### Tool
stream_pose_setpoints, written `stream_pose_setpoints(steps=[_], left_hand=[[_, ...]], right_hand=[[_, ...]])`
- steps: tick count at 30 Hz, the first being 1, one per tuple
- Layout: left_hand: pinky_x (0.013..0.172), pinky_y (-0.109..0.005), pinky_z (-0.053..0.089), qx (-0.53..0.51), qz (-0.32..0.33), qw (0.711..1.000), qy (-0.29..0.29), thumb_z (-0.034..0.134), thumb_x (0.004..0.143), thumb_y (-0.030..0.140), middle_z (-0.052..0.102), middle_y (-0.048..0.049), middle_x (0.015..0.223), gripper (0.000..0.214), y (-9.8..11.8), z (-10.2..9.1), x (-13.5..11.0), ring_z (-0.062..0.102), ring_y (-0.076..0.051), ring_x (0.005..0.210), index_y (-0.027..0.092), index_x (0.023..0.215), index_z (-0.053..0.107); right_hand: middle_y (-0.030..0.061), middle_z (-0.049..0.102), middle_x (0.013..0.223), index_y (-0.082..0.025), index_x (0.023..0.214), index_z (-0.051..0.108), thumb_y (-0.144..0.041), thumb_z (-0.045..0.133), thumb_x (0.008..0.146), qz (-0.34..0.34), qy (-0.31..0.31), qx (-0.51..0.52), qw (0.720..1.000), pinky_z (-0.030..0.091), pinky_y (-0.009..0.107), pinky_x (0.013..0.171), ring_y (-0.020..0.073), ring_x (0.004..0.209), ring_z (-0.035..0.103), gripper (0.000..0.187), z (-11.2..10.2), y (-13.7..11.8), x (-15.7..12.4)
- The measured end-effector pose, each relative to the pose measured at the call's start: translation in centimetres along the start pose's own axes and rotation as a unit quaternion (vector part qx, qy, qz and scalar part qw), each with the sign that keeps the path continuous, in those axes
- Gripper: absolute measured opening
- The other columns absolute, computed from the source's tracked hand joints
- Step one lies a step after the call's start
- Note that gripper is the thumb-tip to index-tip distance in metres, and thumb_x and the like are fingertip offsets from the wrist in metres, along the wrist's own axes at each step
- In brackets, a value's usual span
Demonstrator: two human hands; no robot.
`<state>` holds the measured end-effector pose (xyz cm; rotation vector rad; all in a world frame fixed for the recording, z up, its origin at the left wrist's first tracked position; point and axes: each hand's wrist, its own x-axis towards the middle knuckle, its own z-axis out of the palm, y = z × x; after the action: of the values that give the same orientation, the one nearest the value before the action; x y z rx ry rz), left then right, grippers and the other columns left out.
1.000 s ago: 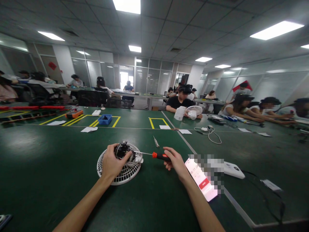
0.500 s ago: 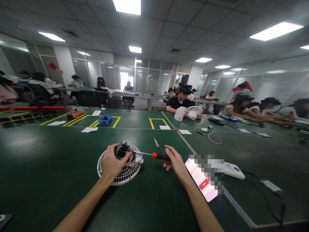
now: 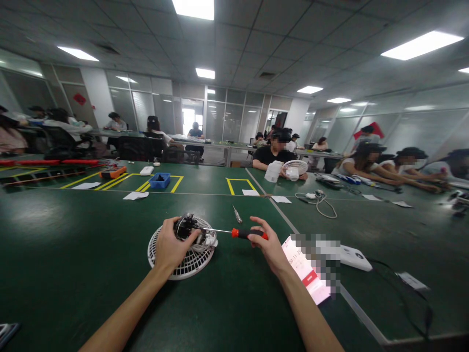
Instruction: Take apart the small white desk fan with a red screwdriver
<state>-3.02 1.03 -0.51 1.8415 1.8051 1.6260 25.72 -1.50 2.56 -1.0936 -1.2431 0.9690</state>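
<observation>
My left hand (image 3: 173, 247) is closed round a black fan motor (image 3: 186, 226) with white wiring, which rests on a round white fan grille (image 3: 190, 266) lying on the green table. In my right hand (image 3: 269, 244) is the rear of a screwdriver (image 3: 246, 234) with a black and red handle, thumb and fingers about it and the index finger lifted. The screwdriver lies nearly level, its shaft pointing left with the tip at the motor's right side; the exact contact is too small to make out. Beyond my right hand a small clear-handled screwdriver (image 3: 237, 214) lies on the table.
A lit phone (image 3: 311, 276) lies right of my right forearm, with a white device (image 3: 355, 257) and dark cord past it. Farther off are a blue bin (image 3: 159, 181), paper slips and a white cable (image 3: 326, 205). Across the table a person (image 3: 273, 155) holds a fan part.
My right hand has shifted back along the screwdriver handle, uncovering more of it, and its fingers have changed position. My left hand, the motor and the grille stay put.
</observation>
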Motion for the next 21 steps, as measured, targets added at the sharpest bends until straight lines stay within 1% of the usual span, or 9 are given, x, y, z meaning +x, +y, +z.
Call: stream_pose_setpoints(steps=[3, 4, 6, 8, 10, 12, 15, 19, 21], left_hand=[[0.095, -0.05, 0.054, -0.001, 0.005, 1.0, -0.001, 0.074, 0.072, 0.069, 0.064, -0.0095, 0.112, 0.067, -0.04, 0.05, 0.04, 0.066, -0.033, 0.104, 0.021, 0.116, 0.059], [0.095, -0.051, 0.054, -0.001, 0.005, 1.0, -0.001, 0.074, 0.072, 0.069, 0.064, -0.0095, 0.112, 0.068, -0.06, 0.06, 0.04, 0.066, -0.033, 0.104, 0.021, 0.116, 0.059], [0.095, -0.051, 0.054, -0.001, 0.004, 1.0, -0.001, 0.074, 0.072, 0.069, 0.064, -0.0095, 0.111, 0.068, -0.1, 0.07, 0.03, 0.066, -0.033, 0.104, 0.02, 0.116, 0.058], [0.094, -0.051, 0.054, -0.001, 0.001, 1.0, -0.002, 0.074, 0.071, 0.07, 0.064, -0.0096, 0.111, 0.068, -0.1, 0.05, 0.0, 0.066, -0.033, 0.103, 0.02, 0.116, 0.059], [0.094, -0.052, 0.055, 0.0, 0.0, 1.0, -0.003, 0.074, 0.071, 0.07, 0.064, -0.0098, 0.111, 0.069, -0.08, 0.0, -0.03, 0.066, -0.033, 0.103, 0.02, 0.116, 0.059], [0.094, -0.052, 0.055, -0.001, 0.0, 1.0, -0.003, 0.074, 0.071, 0.07, 0.064, -0.0101, 0.111, 0.069, -0.04, -0.04, -0.05, 0.066, -0.033, 0.103, 0.02, 0.116, 0.059], [0.094, -0.052, 0.054, -0.001, 0.002, 1.0, -0.002, 0.074, 0.071, 0.07, 0.064, -0.0102, 0.112, 0.069, 0.0, -0.07, -0.05, 0.065, -0.033, 0.104, 0.02, 0.116, 0.059], [0.094, -0.052, 0.054, -0.001, 0.003, 1.0, -0.004, 0.074, 0.071, 0.069, 0.064, -0.0102, 0.112, 0.068, -0.06, -0.01, -0.03, 0.065, -0.033, 0.103, 0.02, 0.116, 0.059], [0.094, -0.052, 0.054, -0.003, 0.004, 1.0, -0.003, 0.074, 0.072, 0.069, 0.063, -0.0099, 0.112, 0.068, -0.13, 0.04, -0.03, 0.065, -0.033, 0.103, 0.02, 0.116, 0.059]], right_hand=[[-0.0002, 0.063, 0.076, -0.022, 0.121, 0.062, -0.059, 0.069, 0.078, 0.037, 0.01, -0.057, 0.998, 0.044, 0.027, 0.049, 0.0151, 0.054, 0.059, 0.057, 0.16, 0.15, 0.1], [-0.0001, 0.062, 0.07, -0.021, 0.122, 0.06, -0.065, 0.063, 0.08, 0.057, 0.009, -0.077, 0.995, 0.04, 0.026, 0.044, 0.0156, 0.049, 0.057, 0.061, 0.22, 0.19, 0.14], [-0.0005, 0.061, 0.061, -0.02, 0.127, 0.058, -0.068, 0.055, 0.083, 0.088, 0.0, -0.101, 0.991, 0.03, 0.024, 0.038, 0.014, 0.039, 0.049, 0.066, 0.27, 0.17, 0.17], [-0.0013, 0.061, 0.059, -0.019, 0.13, 0.056, -0.065, 0.057, 0.082, 0.094, -0.01, -0.099, 0.991, 0.025, 0.022, 0.038, 0.0112, 0.036, 0.043, 0.066, 0.24, 0.02, 0.15], [-0.0032, 0.06, 0.059, -0.02, 0.129, 0.057, -0.06, 0.064, 0.079, 0.085, -0.007, -0.078, 0.993, 0.025, 0.022, 0.039, 0.0105, 0.039, 0.043, 0.065, 0.17, -0.17, 0.07], [-0.0046, 0.059, 0.062, -0.021, 0.127, 0.058, -0.053, 0.071, 0.074, 0.074, -0.001, -0.044, 0.996, 0.029, 0.023, 0.041, 0.0111, 0.044, 0.046, 0.064, 0.11, -0.3, -0.01], [-0.0034, 0.063, 0.075, -0.021, 0.122, 0.061, -0.04, 0.078, 0.067, 0.064, -0.002, 0.015, 0.998, 0.038, 0.025, 0.049, 0.0108, 0.052, 0.05, 0.061, 0.08, -0.34, -0.13], [-0.0014, 0.067, 0.087, -0.022, 0.117, 0.065, -0.028, 0.08, 0.062, 0.064, -0.012, 0.059, 0.996, 0.042, 0.027, 0.06, 0.0109, 0.062, 0.053, 0.058, 0.08, -0.47, -0.26], [-0.0007, 0.067, 0.09, -0.023, 0.116, 0.066, -0.023, 0.08, 0.058, 0.072, -0.013, 0.073, 0.995, 0.045, 0.028, 0.067, 0.0126, 0.069, 0.057, 0.06, 0.07, -0.64, -0.33]])
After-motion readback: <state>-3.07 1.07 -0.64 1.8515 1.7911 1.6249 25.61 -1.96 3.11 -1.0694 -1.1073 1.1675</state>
